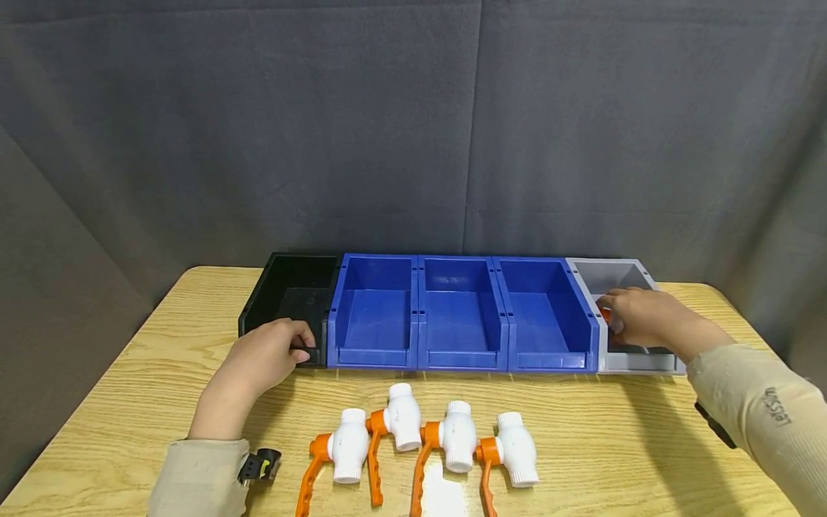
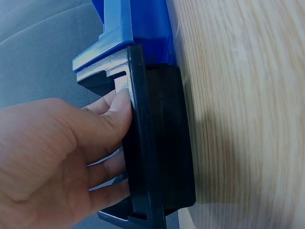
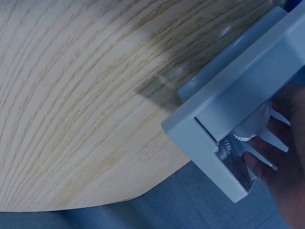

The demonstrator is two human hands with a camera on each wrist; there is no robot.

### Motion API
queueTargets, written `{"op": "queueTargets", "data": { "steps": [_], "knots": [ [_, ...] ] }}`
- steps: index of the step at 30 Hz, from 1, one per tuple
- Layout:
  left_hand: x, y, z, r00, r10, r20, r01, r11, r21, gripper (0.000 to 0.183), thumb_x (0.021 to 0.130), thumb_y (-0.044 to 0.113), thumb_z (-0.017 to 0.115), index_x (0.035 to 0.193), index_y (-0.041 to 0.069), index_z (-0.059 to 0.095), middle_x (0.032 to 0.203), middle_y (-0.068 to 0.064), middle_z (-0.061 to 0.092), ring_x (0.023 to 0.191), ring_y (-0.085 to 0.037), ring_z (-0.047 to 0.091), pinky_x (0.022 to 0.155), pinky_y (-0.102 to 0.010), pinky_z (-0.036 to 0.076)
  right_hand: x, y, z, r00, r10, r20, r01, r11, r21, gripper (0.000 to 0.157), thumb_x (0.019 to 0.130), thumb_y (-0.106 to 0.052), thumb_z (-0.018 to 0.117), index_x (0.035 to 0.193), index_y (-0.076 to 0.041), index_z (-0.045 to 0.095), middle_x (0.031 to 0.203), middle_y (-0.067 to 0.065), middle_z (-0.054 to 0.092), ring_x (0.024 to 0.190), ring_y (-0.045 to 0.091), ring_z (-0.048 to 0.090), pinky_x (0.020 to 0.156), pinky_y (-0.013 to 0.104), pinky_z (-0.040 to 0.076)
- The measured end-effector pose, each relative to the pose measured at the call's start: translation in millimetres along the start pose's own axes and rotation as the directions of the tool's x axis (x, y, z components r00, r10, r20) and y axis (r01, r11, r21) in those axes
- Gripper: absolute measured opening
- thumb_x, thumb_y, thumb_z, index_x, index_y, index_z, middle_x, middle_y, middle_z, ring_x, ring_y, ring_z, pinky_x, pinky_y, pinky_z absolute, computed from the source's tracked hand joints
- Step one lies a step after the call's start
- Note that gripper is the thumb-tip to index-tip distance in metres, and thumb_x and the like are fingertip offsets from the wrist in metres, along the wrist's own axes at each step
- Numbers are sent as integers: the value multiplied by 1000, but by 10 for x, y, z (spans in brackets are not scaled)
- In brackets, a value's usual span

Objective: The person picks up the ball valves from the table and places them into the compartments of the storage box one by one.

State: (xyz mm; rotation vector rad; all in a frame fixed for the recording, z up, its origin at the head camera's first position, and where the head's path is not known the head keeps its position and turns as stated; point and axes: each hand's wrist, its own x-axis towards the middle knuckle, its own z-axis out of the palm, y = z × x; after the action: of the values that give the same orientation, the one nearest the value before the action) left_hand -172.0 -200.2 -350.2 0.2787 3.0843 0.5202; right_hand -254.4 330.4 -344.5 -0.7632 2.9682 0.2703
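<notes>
At the left end of the row stands a black bin (image 1: 284, 294). My left hand (image 1: 271, 355) pinches its low front lip, thumb outside and fingers inside, as the left wrist view shows with the thumb (image 2: 121, 107) against the edge. At the other end, my right hand (image 1: 639, 316) reaches down into the grey bin (image 1: 639, 364). Its fingers curl round a white plastic ball valve (image 3: 252, 126) with an orange handle (image 1: 605, 316), partly hidden by the hand and the bin wall.
Three blue bins (image 1: 377, 309) stand side by side between the black and grey ones. Several white ball valves (image 1: 351, 445) with orange lever handles lie in a loose row on the wooden table (image 1: 601, 445) near me. A grey curtain (image 1: 388, 129) hangs behind.
</notes>
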Motion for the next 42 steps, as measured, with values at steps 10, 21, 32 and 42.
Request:
{"op": "queueTargets", "data": {
  "steps": [10, 21, 32, 42],
  "knots": [
    [16, 0, 6, 1000, 7, -6, -7, 1000, 1, 8, 89, 5, 72, 92, 11, 68, 87, -5, 65, 78, -22, 58, 76, -45, 51, -40, -25, -21, 1000, 25, -16, -24, 999, 38, 51, 69, -17, 88, 111, 4, 67, 106, 21, 67, 96, 42, 65, 82, 59, 50],
    [28, 8, -2, 1000, 18, -3, -18, 1000, 5, 7, 89, 5, 72, 92, 11, 68, 86, -4, 64, 77, -21, 58, 75, -45, 51, -271, -59, -94, 993, -8, -115, 6, 1000, -20, 25, 82, -14, 78, 103, -1, 70, 96, 12, 68, 86, 33, 66, 76, 54, 54],
    [39, 24, -12, 1000, 15, 4, -15, 1000, 9, 7, 90, 5, 71, 93, 11, 68, 87, -4, 64, 78, -22, 58, 75, -45, 51, -538, -105, -58, 909, -177, -377, 151, 984, -97, 24, 72, -8, 84, 93, -4, 72, 86, 7, 67, 76, 27, 66, 63, 47, 54],
    [19, 5, -6, 1000, 6, 9, -6, 1000, 12, 8, 90, 5, 71, 93, 12, 67, 89, -4, 64, 78, -22, 57, 75, -45, 51, -666, -165, -86, 827, -246, -506, 166, 966, -197, 28, 62, -8, 81, 88, -5, 68, 79, 4, 62, 69, 28, 63, 56, 45, 49]
  ]
}}
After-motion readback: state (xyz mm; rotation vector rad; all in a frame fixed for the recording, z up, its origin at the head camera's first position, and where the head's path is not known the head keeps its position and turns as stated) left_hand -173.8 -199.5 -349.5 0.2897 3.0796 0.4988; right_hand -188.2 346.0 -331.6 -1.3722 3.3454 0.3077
